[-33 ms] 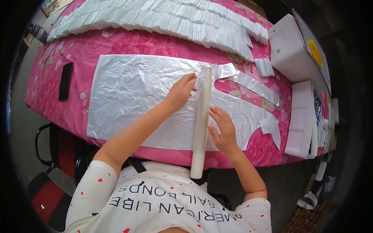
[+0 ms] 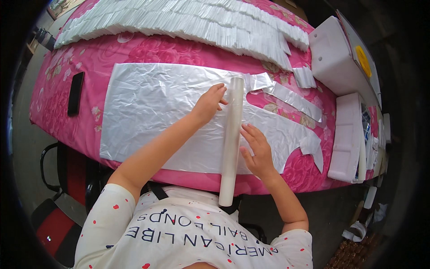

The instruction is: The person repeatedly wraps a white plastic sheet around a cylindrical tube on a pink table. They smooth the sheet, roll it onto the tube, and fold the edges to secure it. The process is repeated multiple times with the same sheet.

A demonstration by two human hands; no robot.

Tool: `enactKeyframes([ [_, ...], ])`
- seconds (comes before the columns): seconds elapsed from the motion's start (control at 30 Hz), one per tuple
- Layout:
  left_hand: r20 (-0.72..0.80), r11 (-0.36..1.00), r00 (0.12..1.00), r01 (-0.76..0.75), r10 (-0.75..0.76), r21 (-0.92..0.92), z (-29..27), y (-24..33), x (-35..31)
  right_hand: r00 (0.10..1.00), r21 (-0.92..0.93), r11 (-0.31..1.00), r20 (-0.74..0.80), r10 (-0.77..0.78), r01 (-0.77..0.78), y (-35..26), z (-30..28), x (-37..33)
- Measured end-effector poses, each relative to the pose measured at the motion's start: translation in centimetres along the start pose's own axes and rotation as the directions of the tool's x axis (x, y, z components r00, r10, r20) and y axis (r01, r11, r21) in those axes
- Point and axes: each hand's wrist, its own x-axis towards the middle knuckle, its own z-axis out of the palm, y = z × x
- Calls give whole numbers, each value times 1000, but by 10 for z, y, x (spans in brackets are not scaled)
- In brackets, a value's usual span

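A thin, shiny whitish plastic sheet (image 2: 148,107), cut like an apron with curved cutouts at its right end, lies flat across the table. Over it, running from far to near, rests a long pale translucent roll or tube (image 2: 231,139), its near end past the table edge. My left hand (image 2: 209,104) is on the sheet at the roll's left side, fingers loosely bent and apart. On the roll's other side my right hand (image 2: 256,150) is open, fingers spread and fingertips at its edge. Whether the fingertips press on the roll is hard to tell.
Folded white plastic packets (image 2: 201,24) stand in long rows at the back of the pink floral tablecloth (image 2: 53,89). A black phone (image 2: 76,94) lies at left. White foam boxes (image 2: 331,49) stand at right. Red and black chairs (image 2: 56,233) are at lower left.
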Motion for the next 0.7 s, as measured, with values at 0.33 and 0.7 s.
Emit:
enactKeyframes([
  [0.33,-134,999,990,-37,42,34,-33,24,-16,928,-189,946,316,-195,263,-1,23,21],
  [0.7,-473,983,876,-7,96,186,-197,15,-202,794,609,711,208,-571,352,-148,116,109],
])
